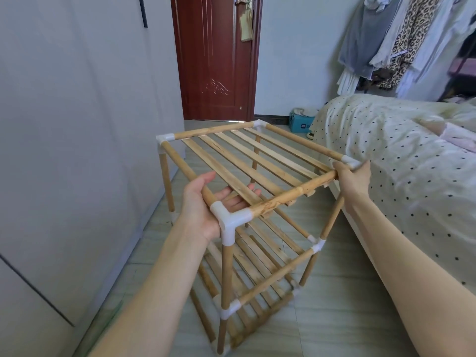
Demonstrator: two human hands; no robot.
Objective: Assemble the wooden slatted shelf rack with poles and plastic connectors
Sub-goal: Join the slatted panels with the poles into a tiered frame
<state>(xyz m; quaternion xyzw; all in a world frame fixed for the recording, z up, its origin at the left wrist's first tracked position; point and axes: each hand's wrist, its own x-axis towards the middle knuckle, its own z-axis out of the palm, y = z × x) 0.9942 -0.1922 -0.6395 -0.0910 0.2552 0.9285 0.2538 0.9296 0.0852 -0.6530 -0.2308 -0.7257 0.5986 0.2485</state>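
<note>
The rack [239, 202] stands on the floor [334, 305] between a pale wardrobe [77, 124] and a bed [399, 163], three tiers of flat, pale wood slats framed by round poles. The poles are light, knotty timber with a matt grain; the slats are thin, straight strips laid side by side with gaps between. White plastic connectors join the poles at each corner, smooth and slightly glossy (the near one [228, 225] is a three-way elbow, two arms level and one pointing down).

The left hand [206, 204] lies under the top tier's left pole, just behind the near connector: palm up, fingers nearly straight and reaching below the slats, thumb lying over the pole. It cradles the pole rather than clenching it. The right hand [353, 176] holds the top tier's near right corner, fingers and thumb curled round the connector and the pole end there.

The floor is large, smooth, pale tiles. The bed carries a cream cover with small dark dots, softly rumpled. Beyond the rack stands a glossy red-brown door [216, 60], and clothes [401, 39] hang at the upper right, one in a leopard print.
</note>
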